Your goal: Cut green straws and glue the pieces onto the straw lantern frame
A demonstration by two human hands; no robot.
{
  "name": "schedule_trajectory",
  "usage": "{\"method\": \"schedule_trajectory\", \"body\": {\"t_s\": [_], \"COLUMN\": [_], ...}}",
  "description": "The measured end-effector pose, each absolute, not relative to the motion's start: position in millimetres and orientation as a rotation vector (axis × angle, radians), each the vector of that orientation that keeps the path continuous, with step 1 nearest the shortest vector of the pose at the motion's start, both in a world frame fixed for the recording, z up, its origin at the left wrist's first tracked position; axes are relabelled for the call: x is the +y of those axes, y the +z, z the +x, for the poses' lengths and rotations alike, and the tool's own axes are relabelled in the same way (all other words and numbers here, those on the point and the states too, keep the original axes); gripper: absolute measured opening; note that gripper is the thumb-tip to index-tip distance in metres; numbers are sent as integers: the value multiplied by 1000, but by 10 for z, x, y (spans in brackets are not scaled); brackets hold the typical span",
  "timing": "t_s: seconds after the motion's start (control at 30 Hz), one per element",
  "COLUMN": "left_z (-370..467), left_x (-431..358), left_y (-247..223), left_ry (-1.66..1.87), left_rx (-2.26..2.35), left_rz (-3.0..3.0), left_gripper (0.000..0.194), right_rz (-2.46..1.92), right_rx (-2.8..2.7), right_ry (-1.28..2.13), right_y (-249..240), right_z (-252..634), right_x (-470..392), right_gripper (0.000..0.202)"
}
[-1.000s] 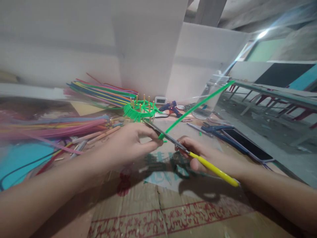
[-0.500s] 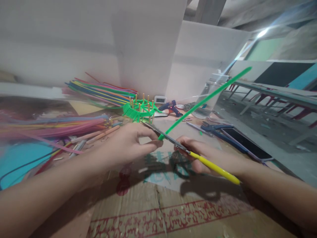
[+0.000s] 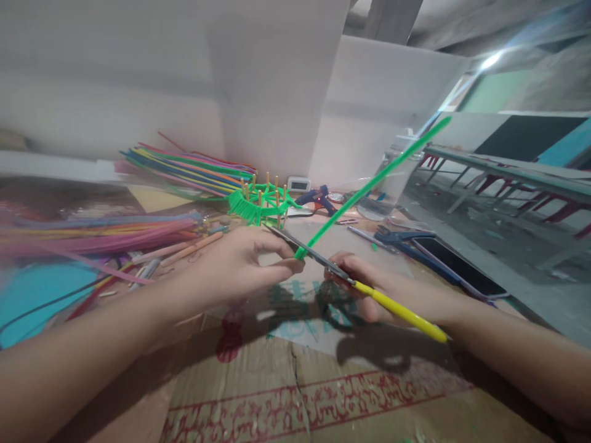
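Green fuzzy stem (image 3: 369, 184) pinched in the left hand (image 3: 244, 258), scissors (image 3: 378, 298) laid across it

So the stem's lower end is gripped between the left thumb and fingers, closed right down on it, and the rest is angled up to the right in mid-air. The yellow-handled scissors are held in the right hand (image 3: 369, 277), fingers curled in; the blades are crossed over the stem right by the pinch, but how wide they're spread can't be told. Behind, a green ring (image 3: 252, 212) with upright sticks is set on the surface (image 3: 249, 384), and 1 phone (image 3: 462, 267) can be seen on the right
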State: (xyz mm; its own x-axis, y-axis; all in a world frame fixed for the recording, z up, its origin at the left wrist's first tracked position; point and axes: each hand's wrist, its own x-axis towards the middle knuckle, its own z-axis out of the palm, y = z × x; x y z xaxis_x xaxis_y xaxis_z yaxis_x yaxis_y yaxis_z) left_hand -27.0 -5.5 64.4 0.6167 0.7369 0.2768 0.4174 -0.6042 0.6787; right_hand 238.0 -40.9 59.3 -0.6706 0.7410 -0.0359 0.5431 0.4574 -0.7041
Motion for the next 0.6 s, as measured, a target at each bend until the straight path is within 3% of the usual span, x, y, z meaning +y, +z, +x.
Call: {"method": "schedule_trajectory", "body": {"t_s": [0.17, 0.4, 0.6], "left_z": [-261, -264, -260], "left_x": [-52, -59, -71], "left_y": [667, 668, 670], "left_ry": [763, 764, 765], "left_rx": [873, 912, 911], "left_rz": [2327, 2340, 2329], "left_gripper": [15, 17, 17], "right_rz": [-1118, -1123, -1149], "right_rx": [-2411, -2388, -2361], "right_ry": [1053, 1073, 1023], "right_y": [631, 571, 542], "right_z": [2354, 2348, 2344], "right_x": [-432, -421, -422], "right_gripper": [78, 55, 62]}}
